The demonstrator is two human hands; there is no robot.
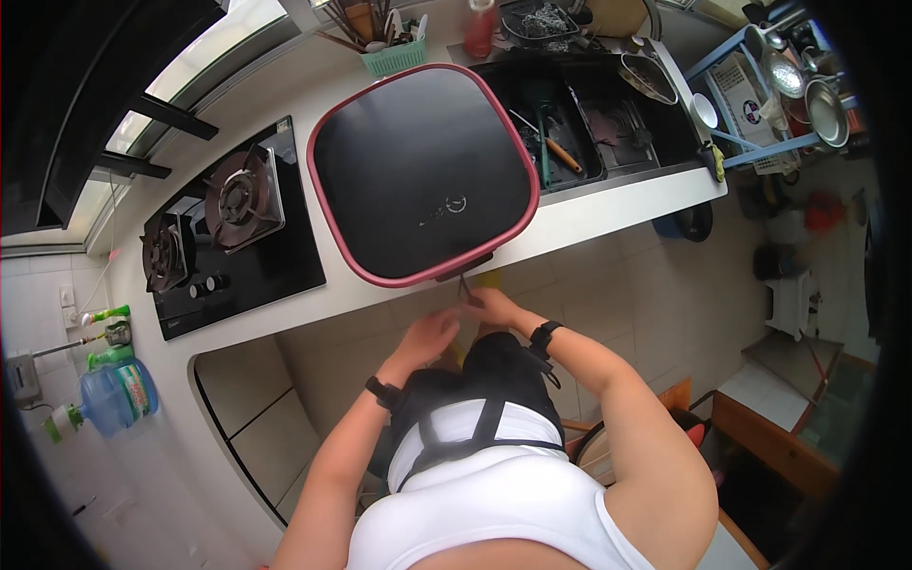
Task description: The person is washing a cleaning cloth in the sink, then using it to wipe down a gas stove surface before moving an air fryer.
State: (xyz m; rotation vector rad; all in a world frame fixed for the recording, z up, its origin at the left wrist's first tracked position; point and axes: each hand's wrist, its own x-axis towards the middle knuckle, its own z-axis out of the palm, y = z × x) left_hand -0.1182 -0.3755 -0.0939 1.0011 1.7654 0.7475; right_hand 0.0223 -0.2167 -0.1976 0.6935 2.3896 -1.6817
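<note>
A large square electric griddle (420,171) with a black top and a red rim sits closed on the counter before me, its dark front handle (463,267) jutting past the counter edge. Just below that handle, my right hand (495,308) pinches a thin dark tool (464,286), perhaps a pair of tweezers; its exact kind is too small to tell. My left hand (427,335) hovers close beside the right one, fingers curved towards it. Whether the left fingers hold anything is not visible.
To the left is a gas hob (242,242) with two burners. A black sink (570,135) on the right holds utensils. Behind the griddle stand a green utensil basket (395,57) and a red bottle (480,28). A blue rack (755,107) with pans is far right.
</note>
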